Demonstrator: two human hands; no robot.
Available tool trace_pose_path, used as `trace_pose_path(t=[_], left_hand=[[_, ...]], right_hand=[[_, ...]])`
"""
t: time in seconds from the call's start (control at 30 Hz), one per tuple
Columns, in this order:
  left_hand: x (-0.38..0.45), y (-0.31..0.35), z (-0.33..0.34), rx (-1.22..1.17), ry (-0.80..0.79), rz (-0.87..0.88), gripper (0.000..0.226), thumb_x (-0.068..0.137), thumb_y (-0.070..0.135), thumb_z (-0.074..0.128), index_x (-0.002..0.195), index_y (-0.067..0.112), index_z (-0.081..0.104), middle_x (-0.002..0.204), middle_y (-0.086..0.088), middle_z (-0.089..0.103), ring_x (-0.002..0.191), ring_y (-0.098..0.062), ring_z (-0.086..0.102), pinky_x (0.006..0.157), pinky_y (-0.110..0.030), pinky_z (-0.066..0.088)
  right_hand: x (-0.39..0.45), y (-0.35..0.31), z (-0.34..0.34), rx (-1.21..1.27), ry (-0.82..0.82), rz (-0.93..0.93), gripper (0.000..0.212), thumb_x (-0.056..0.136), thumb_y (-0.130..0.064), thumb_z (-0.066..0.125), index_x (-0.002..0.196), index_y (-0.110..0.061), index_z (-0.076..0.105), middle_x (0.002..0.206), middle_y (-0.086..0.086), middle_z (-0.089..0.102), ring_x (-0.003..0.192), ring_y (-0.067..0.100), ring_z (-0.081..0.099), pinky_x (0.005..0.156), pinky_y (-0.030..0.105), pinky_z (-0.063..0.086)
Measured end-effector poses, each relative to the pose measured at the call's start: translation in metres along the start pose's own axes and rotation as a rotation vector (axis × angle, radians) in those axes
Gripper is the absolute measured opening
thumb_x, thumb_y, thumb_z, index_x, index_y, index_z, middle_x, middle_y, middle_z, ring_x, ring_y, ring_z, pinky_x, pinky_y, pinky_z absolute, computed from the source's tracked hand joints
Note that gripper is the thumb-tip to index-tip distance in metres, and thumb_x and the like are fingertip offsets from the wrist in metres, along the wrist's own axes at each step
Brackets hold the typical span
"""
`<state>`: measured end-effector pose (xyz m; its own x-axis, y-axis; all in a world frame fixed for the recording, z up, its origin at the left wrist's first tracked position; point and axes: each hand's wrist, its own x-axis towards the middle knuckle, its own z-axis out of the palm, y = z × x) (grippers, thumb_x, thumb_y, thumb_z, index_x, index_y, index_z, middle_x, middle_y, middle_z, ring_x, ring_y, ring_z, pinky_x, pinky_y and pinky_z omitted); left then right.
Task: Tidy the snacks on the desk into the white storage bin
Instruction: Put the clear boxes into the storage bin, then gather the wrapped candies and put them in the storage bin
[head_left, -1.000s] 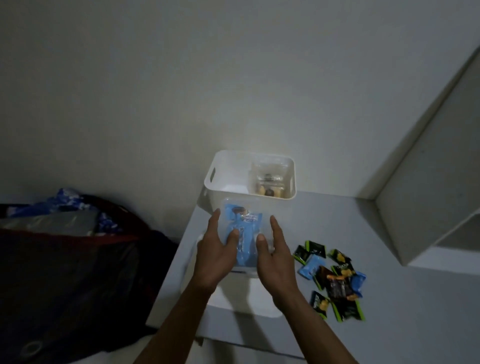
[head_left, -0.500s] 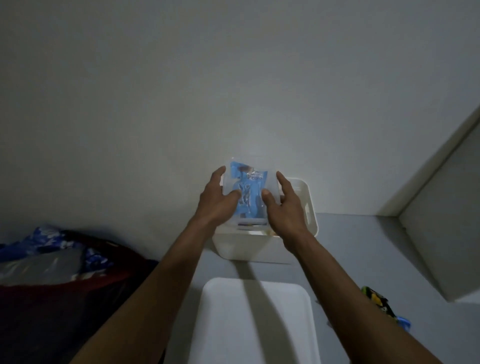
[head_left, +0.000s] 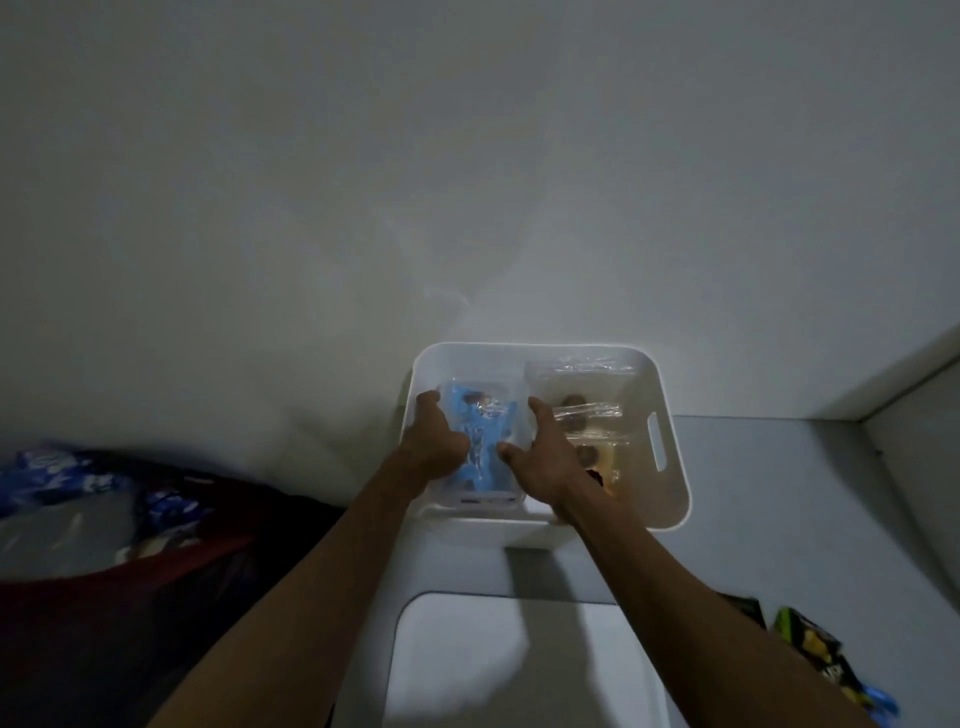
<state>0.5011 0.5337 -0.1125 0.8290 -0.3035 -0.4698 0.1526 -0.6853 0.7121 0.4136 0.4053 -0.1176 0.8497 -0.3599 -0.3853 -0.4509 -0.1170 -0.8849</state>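
A: What's different from a moment back?

B: The white storage bin (head_left: 670, 499), at centre frame against the wall, now shows its whole inside. The clear box of blue-wrapped snacks (head_left: 485, 441), half a second ago held above the rim, has gone down into its left half, beside a clear pack of cookies (head_left: 587, 415).

A: And the hands?

B: The left hand (head_left: 434, 441) and right hand (head_left: 545, 454) both still clasp the box's sides, fingers curled, not released.

A: So one load is nearly in?

B: I'd say so. Loose snack packets (head_left: 815, 644) still wait on the desk (head_left: 779, 493), lower right.
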Motion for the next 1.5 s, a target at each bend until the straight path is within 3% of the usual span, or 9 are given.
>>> trace_pose_path(t=[0.2, 0.4, 0.57, 0.7, 0.83, 0.97, 1.17, 1.33, 1.5], left_hand=[[0.024, -0.013, 0.011, 0.057, -0.071, -0.107, 0.086, 0.091, 0.008, 0.054, 0.151, 0.012, -0.007, 0.138, -0.020, 0.041, 0.115, -0.030, 0.048, 0.100, -0.040, 0.044], [0.038, -0.013, 0.020, 0.010, -0.080, -0.121, 0.078, 0.094, 0.000, 0.051, 0.150, 0.010, -0.003, 0.132, -0.012, 0.037, 0.105, -0.018, 0.042, 0.090, -0.025, 0.041], [0.037, -0.014, 0.023, 0.073, -0.030, -0.096, 0.088, 0.089, 0.001, 0.060, 0.151, 0.015, -0.002, 0.140, -0.020, 0.041, 0.121, -0.032, 0.051, 0.099, -0.039, 0.046], [0.025, -0.013, 0.023, 0.117, -0.013, -0.017, 0.084, 0.089, 0.000, 0.060, 0.151, 0.010, 0.003, 0.140, -0.018, 0.039, 0.128, -0.030, 0.046, 0.098, -0.032, 0.041], [0.002, -0.003, 0.016, 0.167, 0.113, 0.087, 0.070, 0.091, 0.004, 0.061, 0.149, 0.009, 0.022, 0.146, -0.015, 0.039, 0.133, -0.029, 0.042, 0.103, -0.029, 0.037], [-0.031, 0.007, 0.000, 0.187, 0.187, 0.167, 0.066, 0.093, 0.008, 0.061, 0.150, 0.009, 0.027, 0.150, -0.014, 0.040, 0.136, -0.029, 0.042, 0.107, -0.028, 0.033], [-0.097, 0.018, 0.004, 0.066, 0.286, 0.329, 0.051, 0.090, 0.019, 0.065, 0.137, 0.015, 0.047, 0.133, -0.014, 0.057, 0.121, -0.029, 0.056, 0.103, -0.032, 0.041], [-0.166, 0.011, 0.056, -0.088, 0.246, 0.495, 0.043, 0.090, 0.017, 0.067, 0.130, 0.014, 0.054, 0.128, -0.005, 0.062, 0.117, -0.018, 0.058, 0.096, -0.024, 0.043], [-0.215, -0.021, 0.134, -0.087, 0.147, 0.521, 0.043, 0.089, 0.022, 0.069, 0.129, 0.018, 0.055, 0.127, -0.003, 0.062, 0.114, -0.016, 0.058, 0.097, -0.037, 0.049]], right_hand=[[0.028, 0.017, 0.010, -0.091, -0.052, 0.087, 0.076, 0.091, -0.005, 0.064, 0.149, -0.017, 0.016, 0.132, 0.010, 0.050, 0.105, 0.017, 0.051, 0.093, 0.036, 0.051], [0.044, 0.024, 0.015, -0.165, -0.098, 0.132, 0.083, 0.090, -0.002, 0.062, 0.149, -0.013, 0.004, 0.129, 0.017, 0.051, 0.100, 0.019, 0.052, 0.091, 0.035, 0.051], [0.046, 0.028, 0.015, -0.182, -0.119, 0.148, 0.086, 0.090, -0.004, 0.064, 0.148, -0.014, 0.000, 0.125, 0.018, 0.050, 0.106, 0.028, 0.057, 0.096, 0.040, 0.051], [0.040, 0.026, 0.011, -0.248, -0.152, 0.085, 0.085, 0.085, -0.003, 0.068, 0.146, -0.008, 0.009, 0.132, 0.013, 0.046, 0.118, 0.025, 0.052, 0.095, 0.034, 0.049], [0.026, 0.022, 0.006, -0.302, -0.114, 0.072, 0.078, 0.082, -0.015, 0.069, 0.146, -0.013, 0.024, 0.135, 0.010, 0.051, 0.125, 0.031, 0.052, 0.103, 0.045, 0.046], [-0.008, -0.002, -0.006, -0.299, 0.007, 0.051, 0.067, 0.093, -0.018, 0.062, 0.150, -0.016, 0.026, 0.144, 0.007, 0.048, 0.131, 0.029, 0.047, 0.106, 0.029, 0.034], [-0.098, -0.004, -0.050, -0.100, 0.243, -0.121, 0.056, 0.082, -0.031, 0.071, 0.134, -0.029, 0.051, 0.114, 0.003, 0.066, 0.095, 0.017, 0.066, 0.090, 0.044, 0.056], [-0.194, 0.051, -0.106, -0.026, 0.411, -0.084, 0.040, 0.090, -0.029, 0.068, 0.129, -0.029, 0.056, 0.112, 0.003, 0.069, 0.095, 0.014, 0.069, 0.082, 0.040, 0.060], [-0.274, 0.132, -0.159, -0.100, 0.644, 0.040, 0.039, 0.093, -0.032, 0.064, 0.129, -0.022, 0.059, 0.113, 0.003, 0.069, 0.089, 0.010, 0.067, 0.069, 0.024, 0.056]])
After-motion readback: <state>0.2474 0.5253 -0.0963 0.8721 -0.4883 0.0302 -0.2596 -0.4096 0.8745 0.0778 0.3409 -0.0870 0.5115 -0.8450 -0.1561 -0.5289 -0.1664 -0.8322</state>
